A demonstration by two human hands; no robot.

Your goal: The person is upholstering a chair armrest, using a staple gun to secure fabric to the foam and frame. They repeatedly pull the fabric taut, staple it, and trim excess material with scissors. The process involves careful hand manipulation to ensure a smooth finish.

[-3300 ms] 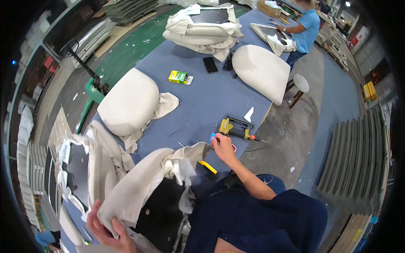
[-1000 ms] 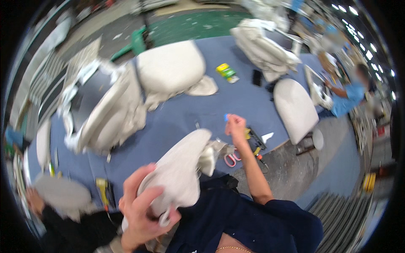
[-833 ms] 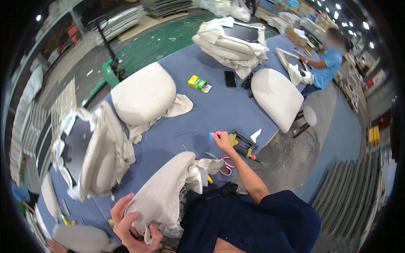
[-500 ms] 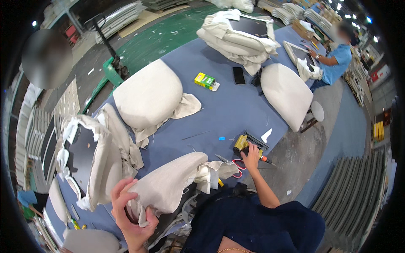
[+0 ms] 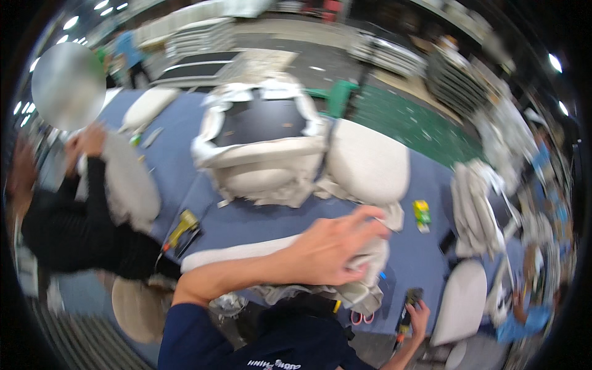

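Note:
A beige upholstered seat panel (image 5: 237, 251) lies in front of me on the blue-topped table, its loose fabric (image 5: 370, 290) bunched at the right end. My left hand (image 5: 336, 246) reaches across it. Its fingers are apart above the bunched fabric, somewhat blurred, with the thumb close to the cloth. At the right, my right hand (image 5: 419, 316) has its fingers around a staple gun (image 5: 404, 316), at the table's near edge. Red-handled scissors (image 5: 362, 317) lie between that hand and the fabric.
Another yellow staple gun (image 5: 182, 231) lies left. A person in black (image 5: 68, 216) handles a beige panel (image 5: 126, 179) there. Behind stand a padded seat stack (image 5: 259, 154), a cushion (image 5: 370, 160) and a yellow-green box (image 5: 422, 216). Further right are another cushion (image 5: 464, 299) and covers (image 5: 475, 209).
The view has swung left, bringing the person in black into sight. My left hand has come off the panel's left end and now spreads over its right end. My right hand stays at the staple gun.

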